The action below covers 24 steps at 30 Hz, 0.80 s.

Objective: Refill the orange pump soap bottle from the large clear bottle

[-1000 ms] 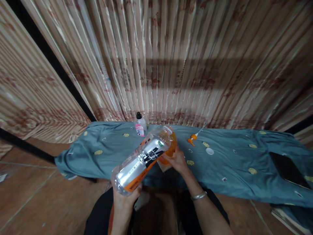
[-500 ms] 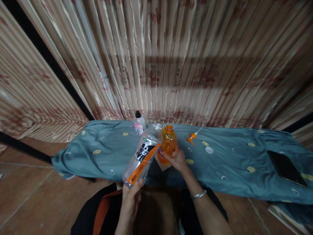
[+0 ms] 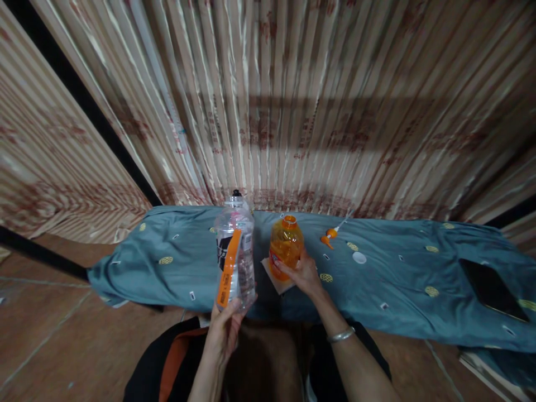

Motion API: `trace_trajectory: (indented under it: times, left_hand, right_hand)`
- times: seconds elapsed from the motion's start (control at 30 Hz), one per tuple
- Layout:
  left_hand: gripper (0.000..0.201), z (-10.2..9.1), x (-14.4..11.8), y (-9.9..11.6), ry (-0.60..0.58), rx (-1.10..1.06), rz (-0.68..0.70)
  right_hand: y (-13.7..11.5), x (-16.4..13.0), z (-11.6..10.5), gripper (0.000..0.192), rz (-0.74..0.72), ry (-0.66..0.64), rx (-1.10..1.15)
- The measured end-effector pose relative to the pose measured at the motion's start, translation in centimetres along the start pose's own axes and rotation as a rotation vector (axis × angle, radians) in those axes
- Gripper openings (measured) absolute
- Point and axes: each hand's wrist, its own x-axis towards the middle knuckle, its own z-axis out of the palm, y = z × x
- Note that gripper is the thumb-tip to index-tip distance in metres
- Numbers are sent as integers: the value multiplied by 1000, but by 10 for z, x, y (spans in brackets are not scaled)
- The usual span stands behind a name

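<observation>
A large clear plastic bottle (image 3: 247,245) with an orange and black label is gripped near its base by my left hand (image 3: 228,324). It is uncapped and nearly upright, and looks empty. My right hand (image 3: 306,273) is wrapped around the side of an orange translucent pump bottle without its top (image 3: 288,240), which stands on a small pale square (image 3: 276,282). Its open neck points up. To its right lies an orange pump head (image 3: 330,233) with a clear dip tube. Behind the clear bottle, a smaller bottle with a black cap (image 3: 237,193) is mostly hidden.
A blue-green patterned cloth (image 3: 159,279) covers the long narrow table. A round white disc (image 3: 359,257) lies right of the orange bottle, and a black phone (image 3: 494,290) rests at the far right. A striped curtain (image 3: 268,111) hangs behind, with dark poles (image 3: 79,84) at the sides.
My left hand has swung the clear bottle left, from leaning against the orange bottle to nearly upright and apart from it. My right hand stays on the orange bottle.
</observation>
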Motion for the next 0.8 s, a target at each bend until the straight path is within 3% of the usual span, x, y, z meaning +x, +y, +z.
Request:
trace_trajectory:
  times: [0.17, 0.43, 0.67, 0.77, 0.8]
  left_hand:
    - [73, -2, 14, 15, -145, 16, -126]
    - [81, 9, 32, 17, -110, 133, -60]
    - [67, 2, 74, 8, -124, 375, -41]
    - [44, -2, 98, 0, -108, 526, -47]
    - [45, -4, 106, -2, -78, 572, -33]
  right_hand:
    - [4, 0, 1, 63, 7, 12, -23]
    - [3, 1, 0, 65, 19, 0, 3]
    - [-2, -1, -2, 64, 16, -17, 31]
    - [-4, -2, -3, 65, 28, -19, 25]
    - [-4, -2, -3, 66, 28, -21, 26]
